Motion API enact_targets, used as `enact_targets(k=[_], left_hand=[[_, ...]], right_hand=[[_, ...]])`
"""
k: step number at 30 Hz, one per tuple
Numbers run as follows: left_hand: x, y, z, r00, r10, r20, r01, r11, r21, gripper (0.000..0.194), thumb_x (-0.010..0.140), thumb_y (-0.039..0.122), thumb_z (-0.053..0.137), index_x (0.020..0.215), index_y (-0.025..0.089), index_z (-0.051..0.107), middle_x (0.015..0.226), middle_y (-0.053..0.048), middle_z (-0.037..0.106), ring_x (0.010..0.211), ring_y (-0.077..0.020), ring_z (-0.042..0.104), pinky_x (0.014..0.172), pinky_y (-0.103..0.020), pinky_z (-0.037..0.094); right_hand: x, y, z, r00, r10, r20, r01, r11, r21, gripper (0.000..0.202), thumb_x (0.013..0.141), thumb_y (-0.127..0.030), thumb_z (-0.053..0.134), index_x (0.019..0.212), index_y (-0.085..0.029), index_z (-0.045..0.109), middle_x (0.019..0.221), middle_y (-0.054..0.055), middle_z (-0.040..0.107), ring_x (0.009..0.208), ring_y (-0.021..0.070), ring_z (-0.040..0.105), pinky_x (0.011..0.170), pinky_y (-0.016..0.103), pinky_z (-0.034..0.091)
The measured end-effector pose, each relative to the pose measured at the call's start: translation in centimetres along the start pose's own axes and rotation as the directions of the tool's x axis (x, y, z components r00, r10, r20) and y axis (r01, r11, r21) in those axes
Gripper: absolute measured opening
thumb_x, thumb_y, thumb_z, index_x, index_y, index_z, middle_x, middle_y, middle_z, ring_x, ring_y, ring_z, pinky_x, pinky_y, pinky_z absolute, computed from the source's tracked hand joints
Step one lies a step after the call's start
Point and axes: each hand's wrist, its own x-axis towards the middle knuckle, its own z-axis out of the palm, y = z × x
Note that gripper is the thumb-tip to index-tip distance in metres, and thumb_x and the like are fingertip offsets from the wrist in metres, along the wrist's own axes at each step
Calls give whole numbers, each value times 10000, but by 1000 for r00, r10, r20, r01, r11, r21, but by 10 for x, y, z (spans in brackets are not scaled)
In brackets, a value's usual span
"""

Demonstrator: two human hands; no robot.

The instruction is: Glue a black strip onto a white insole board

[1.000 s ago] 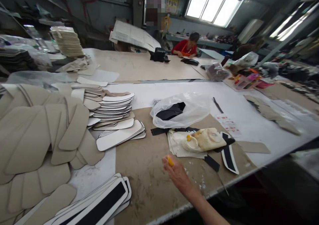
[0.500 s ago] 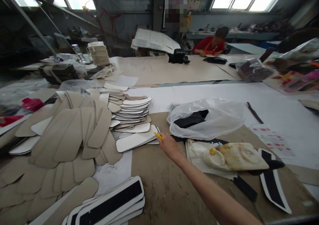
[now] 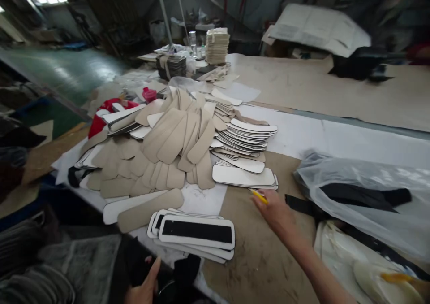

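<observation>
My right hand (image 3: 277, 212) is closed around a thin yellow stick (image 3: 259, 196), whose tip points left. It is just in front of a stack of white rounded strips (image 3: 243, 176). At the bottom edge my left hand (image 3: 144, 284) shows with a digit stretched upward, and nothing is visible in it. The rest of that hand is cut off by the frame. Dark material (image 3: 134, 257) lies beside it. Between the hands is a fanned stack of white-bordered pieces with black centres (image 3: 196, 232). Beige rounded pieces (image 3: 171, 133) make a large heap beyond.
A clear plastic bag (image 3: 352, 169) with black material inside lies on the right. A stained whitish dish (image 3: 369, 268) with a yellow piece stands before it. Tied bundles (image 3: 217, 46) stand at the back. Grey stacked pieces (image 3: 80, 259) are at lower left, and a green floor (image 3: 77, 71) shows beyond.
The view has swung left and down, and my left hand has come into view at the bottom. My right hand still holds the yellow stick and has drawn slightly nearer from the white stack.
</observation>
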Motion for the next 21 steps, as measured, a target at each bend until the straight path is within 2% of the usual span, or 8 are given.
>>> enact_targets(k=[1, 2, 4, 9, 12, 15, 18, 21], left_hand=[[7, 2, 0, 1000, 5, 13, -5, 1000, -20, 336, 552, 447, 710, 698, 159, 618, 513, 27, 559, 536, -179, 548, 518, -301, 450], [14, 5, 0, 999, 19, 42, -17, 999, -33, 354, 535, 480, 706, 614, 152, 598, 436, 39, 502, 480, -164, 513, 499, -292, 431], [26, 12, 1, 991, 53, 121, -46, 997, -55, 403, 521, 528, 692, 500, 153, 546, 363, 54, 422, 412, -130, 444, 473, -273, 396], [40, 23, 9, 946, 75, 315, -54, 996, -77, 466, 516, 549, 688, 367, 171, 459, 327, 40, 398, 387, -113, 393, 461, -262, 362], [43, 20, 18, 923, 34, 382, -5, 997, -77, 524, 561, 552, 661, 298, 179, 406, 310, 11, 406, 392, -115, 396, 500, -273, 362], [46, 16, 27, 906, -24, 422, 92, 986, -140, 513, 565, 539, 666, 305, 171, 421, 318, 3, 427, 388, -114, 398, 498, -272, 347], [49, 17, 31, 864, -39, 501, 194, 945, -262, 424, 549, 489, 694, 378, 158, 490, 347, 11, 462, 381, -118, 406, 463, -264, 329], [54, 18, 31, 864, -19, 503, 187, 940, -286, 413, 565, 458, 687, 366, 163, 478, 325, 19, 436, 364, -111, 386, 451, -257, 302]], right_hand=[[-10, -12, 4, 981, -145, 131, 137, 988, 66, 361, 843, -457, 407, 1031, -194, 567, 974, 85, 559, 862, 202, 546, 721, 292, 405], [-18, -25, 9, 940, -246, 238, 224, 968, 115, 343, 833, -469, 420, 975, -211, 595, 933, 67, 569, 834, 192, 548, 705, 282, 404], [-27, -56, 17, 859, -357, 367, 331, 934, 134, 319, 795, -483, 482, 917, -221, 618, 898, 58, 575, 833, 198, 540, 681, 277, 400], [-20, -127, 41, 762, -462, 454, 515, 857, 8, 353, 634, -443, 688, 853, -176, 614, 922, 95, 594, 934, 255, 498, 724, 306, 395], [-19, -147, 59, 742, -452, 495, 535, 844, -31, 437, 563, -408, 743, 890, -159, 594, 942, 102, 604, 943, 270, 499, 754, 324, 391], [-25, -152, 71, 746, -417, 520, 519, 852, -62, 583, 507, -389, 768, 988, -142, 551, 956, 117, 608, 952, 293, 502, 771, 346, 383], [-32, -153, 74, 741, -382, 553, 499, 864, -72, 615, 473, -376, 770, 995, -154, 530, 946, 114, 610, 919, 297, 520, 724, 340, 390], [-36, -155, 71, 745, -340, 574, 453, 889, -62, 591, 465, -377, 755, 972, -180, 526, 907, 93, 616, 867, 277, 546, 677, 319, 393]])
